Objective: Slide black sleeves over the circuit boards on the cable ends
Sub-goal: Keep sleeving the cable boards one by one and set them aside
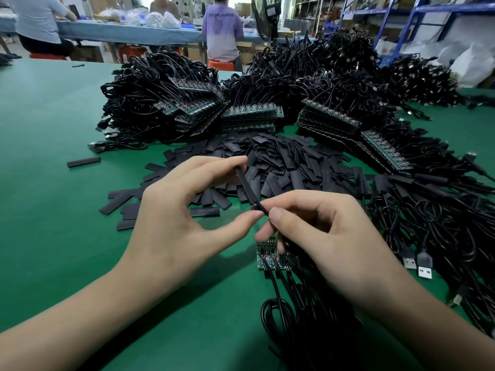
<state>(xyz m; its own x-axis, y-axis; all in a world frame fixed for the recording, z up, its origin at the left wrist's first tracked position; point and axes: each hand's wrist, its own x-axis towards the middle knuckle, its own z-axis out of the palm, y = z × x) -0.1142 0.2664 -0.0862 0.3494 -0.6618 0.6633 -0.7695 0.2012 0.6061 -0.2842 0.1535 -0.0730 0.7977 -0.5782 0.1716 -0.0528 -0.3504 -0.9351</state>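
Black sleeves (281,162) litter a green table (53,129) before blue shelving (455,8).

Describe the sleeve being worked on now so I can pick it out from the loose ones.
Start at the green table mat, then the heap of flat black sleeves in its middle. Just in front of the heap, the left hand and right hand pinch one narrow black sleeve between them. It alone is lifted off the mat and tilted, not lying flat.
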